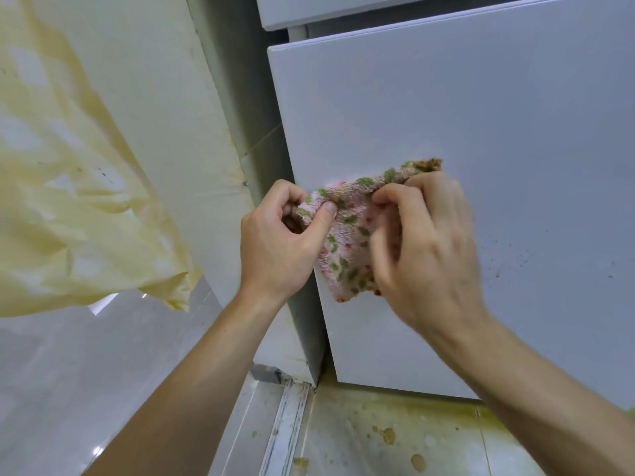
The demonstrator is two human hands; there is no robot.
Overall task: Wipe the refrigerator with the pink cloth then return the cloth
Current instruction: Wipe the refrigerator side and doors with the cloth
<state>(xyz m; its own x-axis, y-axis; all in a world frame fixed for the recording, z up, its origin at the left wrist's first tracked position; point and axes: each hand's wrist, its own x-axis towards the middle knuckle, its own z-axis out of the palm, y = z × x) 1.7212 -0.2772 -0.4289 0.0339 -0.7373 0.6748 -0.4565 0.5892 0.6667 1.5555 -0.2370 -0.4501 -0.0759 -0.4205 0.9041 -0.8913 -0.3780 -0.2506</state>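
I see the refrigerator door [464,125] filling my view from 12 to 4 o'clock, its left edge running down the centre, with broad bare panel open toward 2 o'clock. A yellowish sheet [68,173] hangs at 9 o'clock, apart from that edge. My right hand [426,249] grips the pink cloth [347,238] before the door by its edge. My left hand [278,245] pinches the cloth's left corner.

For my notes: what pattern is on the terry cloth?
Small green and red marks on the pink terry cloth; head view.
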